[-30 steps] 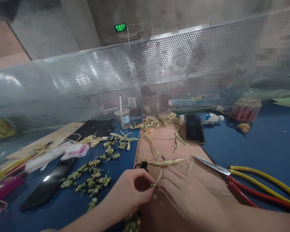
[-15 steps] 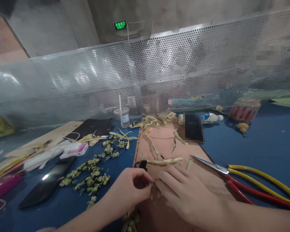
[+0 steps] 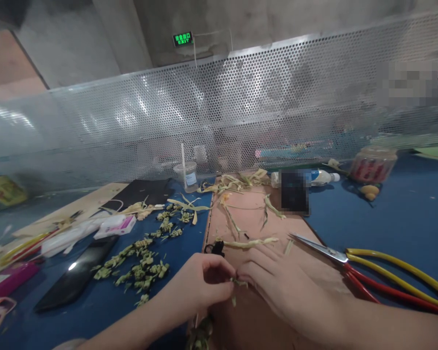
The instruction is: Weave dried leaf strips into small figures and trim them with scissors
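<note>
My left hand (image 3: 209, 279) is closed in a pinch on a small pale green strip of dried leaf (image 3: 234, 299), above the brown board. Close against it is my right hand (image 3: 277, 287), with fingers bent and pressed together at the other end of that strip; its fingertips are partly hidden. Just beyond my hands lie a long twisted dried strip (image 3: 253, 244) and a small black clip-like item (image 3: 216, 248). Small knotted green pieces (image 3: 144, 272) form a loose cluster on the blue table to the left, and more of them (image 3: 200, 335) sit below my left wrist.
Open scissors (image 3: 336, 255) with red and yellow handles lie to the right. At left are a black phone (image 3: 76, 274) and a tissue pack (image 3: 116, 226). A plastic cup (image 3: 190, 177), a bottle (image 3: 323, 178) and a jar (image 3: 373, 165) stand or lie before the perforated metal screen (image 3: 219, 112).
My hands stay together over the board, with small finger movements. More of the green strip now shows beneath the fingertips. The view has shifted slightly.
</note>
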A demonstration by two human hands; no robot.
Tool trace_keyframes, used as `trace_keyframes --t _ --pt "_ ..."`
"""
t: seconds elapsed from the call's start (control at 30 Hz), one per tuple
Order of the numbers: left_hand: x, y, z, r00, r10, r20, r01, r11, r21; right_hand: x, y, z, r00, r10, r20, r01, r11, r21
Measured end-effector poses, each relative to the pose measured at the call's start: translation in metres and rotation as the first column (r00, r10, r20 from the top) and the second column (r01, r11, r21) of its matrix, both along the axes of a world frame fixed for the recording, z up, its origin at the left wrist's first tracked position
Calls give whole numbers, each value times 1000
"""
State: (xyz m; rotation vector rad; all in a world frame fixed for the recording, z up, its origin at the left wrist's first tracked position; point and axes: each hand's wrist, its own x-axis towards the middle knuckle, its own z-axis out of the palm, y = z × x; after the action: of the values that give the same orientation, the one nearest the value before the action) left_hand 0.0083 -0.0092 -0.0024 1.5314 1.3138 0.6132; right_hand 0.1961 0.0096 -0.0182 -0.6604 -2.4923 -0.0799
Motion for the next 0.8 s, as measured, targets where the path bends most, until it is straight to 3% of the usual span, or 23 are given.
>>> trace_keyframes --t 0.17,0.27,0.37,0.5,0.6,0.8 --pt "4 -2 8 994 73 78 -72 997 -16 -3 -2 2 983 -92 -160 39 951 -306" --pt "3 -3 8 993 75 93 -74 997 -9 -5 -1 -1 946 -134 -294 -41 852 -522" --pt "2 -2 6 994 45 99 -49 998 39 -8 1 -3 917 -141 -373 -150 745 -650" --pt "2 -2 6 995 23 97 -35 992 121 -9 1 -4 877 -185 -444 -207 689 -695" --pt "2 -4 6 993 60 102 -70 992 103 -10 0 -4 852 -226 -472 -222 661 -717" --pt "4 -9 8 979 106 172 -125 987 99 -10 -3 -5 827 -242 -507 -243 660 -711"
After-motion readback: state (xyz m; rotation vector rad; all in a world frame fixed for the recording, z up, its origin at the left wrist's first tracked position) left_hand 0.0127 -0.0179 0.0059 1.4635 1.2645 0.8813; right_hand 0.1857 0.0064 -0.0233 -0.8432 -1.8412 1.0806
